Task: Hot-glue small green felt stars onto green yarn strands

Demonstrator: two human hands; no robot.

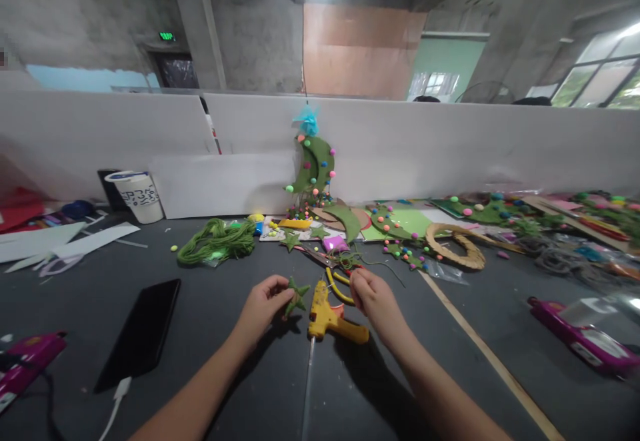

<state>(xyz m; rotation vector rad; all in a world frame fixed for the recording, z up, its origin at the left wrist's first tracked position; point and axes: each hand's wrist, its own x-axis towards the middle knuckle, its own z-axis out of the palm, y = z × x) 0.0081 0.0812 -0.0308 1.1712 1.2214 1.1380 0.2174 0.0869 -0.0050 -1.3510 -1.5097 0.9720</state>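
Observation:
My left hand (261,306) pinches a small green felt star (296,295) just above the grey table. My right hand (373,296) is closed in a pinch a little to the right; what it holds is too small to make out. Between the two hands a yellow glue gun (331,318) lies on the table, with a clear glue stick (307,381) trailing from it toward me. Scissors with yellow handles (336,280) lie just behind the gun.
A black phone (141,332) on a white cable lies at the left. A bundle of green yarn (218,240), a paper cup (140,195), felt crescents with pompoms (315,164), a wicker ring (457,244) and purple glue guns (583,338) surround the work spot. White boards wall the back.

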